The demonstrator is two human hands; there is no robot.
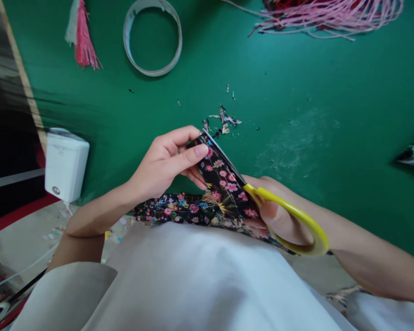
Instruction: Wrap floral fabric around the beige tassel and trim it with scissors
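Black fabric with a pink flower print (224, 184) lies across my lap, its far end raised over the table edge. My left hand (172, 158) pinches that end between thumb and fingers. Yellow-handled scissors (293, 207) are in my right hand (286, 220), its thumb through the handle loop and its other fingers partly hidden under the cloth. The scissor blades run along the fabric's right edge, their tips close to my left fingertips. Small cut scraps (225, 120) lie on the table just beyond.
The green table (331, 151) carries a pale ring (152, 73) and a pink and white tassel (84, 43) at the far left. A bundle of pink cords (331, 18) sits at the back right. A white box (66, 163) stands at the left edge.
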